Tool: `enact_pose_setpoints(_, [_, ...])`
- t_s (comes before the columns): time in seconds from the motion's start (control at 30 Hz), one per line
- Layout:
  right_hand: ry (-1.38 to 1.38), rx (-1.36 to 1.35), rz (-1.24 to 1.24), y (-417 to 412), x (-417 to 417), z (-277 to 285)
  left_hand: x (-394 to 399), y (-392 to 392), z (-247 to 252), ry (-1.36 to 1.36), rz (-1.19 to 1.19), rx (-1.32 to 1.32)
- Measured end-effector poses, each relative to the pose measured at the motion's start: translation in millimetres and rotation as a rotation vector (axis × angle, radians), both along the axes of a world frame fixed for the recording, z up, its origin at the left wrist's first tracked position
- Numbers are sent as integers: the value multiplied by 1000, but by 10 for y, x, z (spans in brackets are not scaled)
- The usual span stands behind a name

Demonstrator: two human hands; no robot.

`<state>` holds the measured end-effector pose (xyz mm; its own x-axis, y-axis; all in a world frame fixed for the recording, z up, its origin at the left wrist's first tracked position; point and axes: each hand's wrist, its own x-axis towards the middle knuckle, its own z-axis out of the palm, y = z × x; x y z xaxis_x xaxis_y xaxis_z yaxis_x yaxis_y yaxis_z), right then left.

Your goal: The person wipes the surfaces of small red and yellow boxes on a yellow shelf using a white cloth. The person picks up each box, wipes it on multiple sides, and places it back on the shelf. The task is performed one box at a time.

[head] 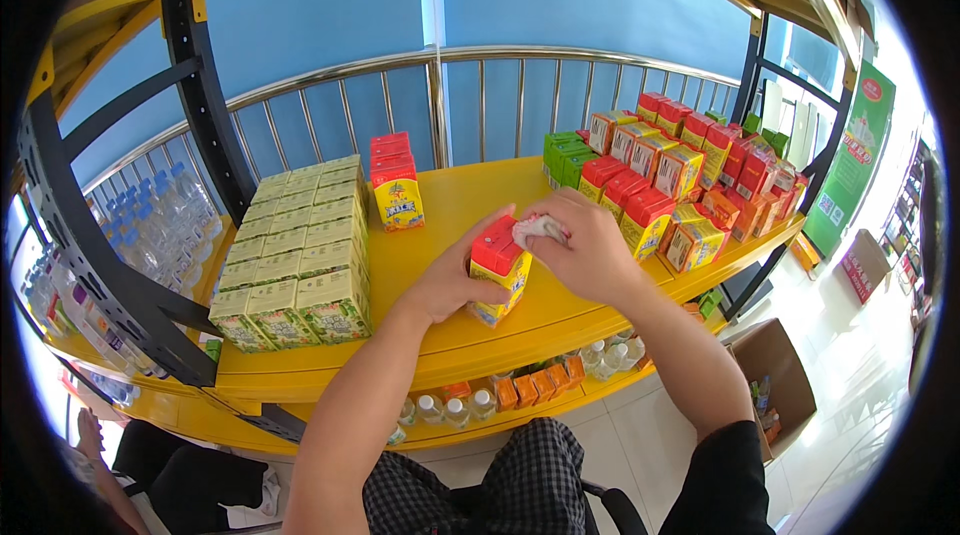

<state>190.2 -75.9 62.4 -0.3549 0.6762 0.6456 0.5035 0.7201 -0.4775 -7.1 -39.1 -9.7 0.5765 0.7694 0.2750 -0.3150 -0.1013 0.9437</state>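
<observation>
My left hand (pixel 450 276) grips a red and yellow drink carton (pixel 499 265) by its sides, just above the yellow metal shelf (pixel 450 197). In my right hand (pixel 589 246) a crumpled white cloth or tissue (pixel 540 229) with pinkish marks is pinched against the carton's top edge. Behind the held carton, a short row of matching red and yellow cartons (pixel 397 193) stands on the shelf. Left of that is a tight block of pale green drink cartons (pixel 300 242). To the right of my right hand sit more red and yellow cartons (pixel 645 223), some turned on their sides.
Green cartons (pixel 568 160) stand at the back right. Dark shelf posts (pixel 206 92) rise at both ends. Clear bottles (pixel 161 223) fill a neighbouring shelf; bottles (pixel 455 411) and orange cartons (pixel 536 387) line the lower one. An open cardboard box (pixel 784 385) is at right. Another person (pixel 184 471) sits at left.
</observation>
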Motion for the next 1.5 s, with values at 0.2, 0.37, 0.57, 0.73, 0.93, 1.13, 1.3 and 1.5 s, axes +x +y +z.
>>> enact_pose_setpoints(0.2, [-311,-56,191,89,-131,271,-25,38,-52,2,-43,-68])
enact_pose_setpoints(0.37, [-485,-35,184,151,-226,344,-14,-58,46,160,-2,7])
enact_pose_setpoints(0.57, [-493,-37,60,348,98,328,3,-44,23,141,17,58])
enact_pose_setpoints(0.73, [-502,-2,-49,411,106,267,14,-36,19,161,8,24])
enact_pose_setpoints(0.93, [-598,56,149,302,-186,375,-2,-20,-17,164,6,12])
enact_pose_setpoints(1.13, [-582,27,202,256,-497,398,-37,0,-61,199,13,14])
enact_pose_setpoints(1.3, [-666,43,77,512,-373,381,-32,1,-49,179,-6,10])
enact_pose_setpoints(1.5, [-321,-260,-35,553,-122,318,-2,-13,-11,107,57,61])
